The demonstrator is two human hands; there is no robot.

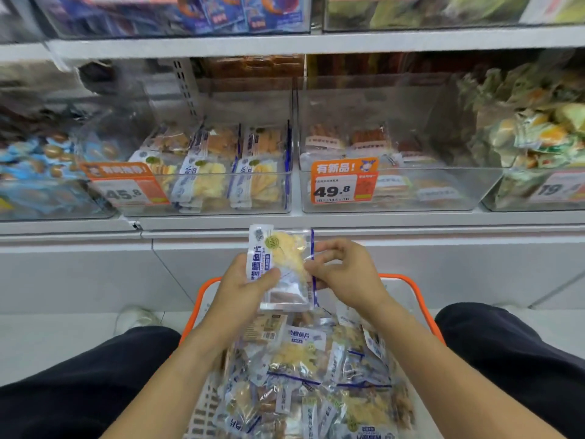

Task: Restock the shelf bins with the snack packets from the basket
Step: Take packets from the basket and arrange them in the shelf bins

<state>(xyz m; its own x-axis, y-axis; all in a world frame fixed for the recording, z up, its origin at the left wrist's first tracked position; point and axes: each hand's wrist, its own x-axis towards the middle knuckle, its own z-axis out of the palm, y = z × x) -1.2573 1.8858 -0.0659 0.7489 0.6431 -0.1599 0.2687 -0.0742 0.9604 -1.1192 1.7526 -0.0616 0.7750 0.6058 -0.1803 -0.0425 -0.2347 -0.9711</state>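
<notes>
Item: one snack packet (281,267), held upright between both hands above the basket (408,282). Left hand (243,286) gripped its left edge, thumb across the front; right hand (343,270) pinched its right edge. Below the grip, the basket was heaped with like packets (304,365), so most stock remained to move. Above and beyond the grip, the matching bin (205,198), tagged 45.8, was part-filled with room on top; the neighbouring bin (395,198), tagged 49.8, sat low. Progress judged early to middling.
</notes>
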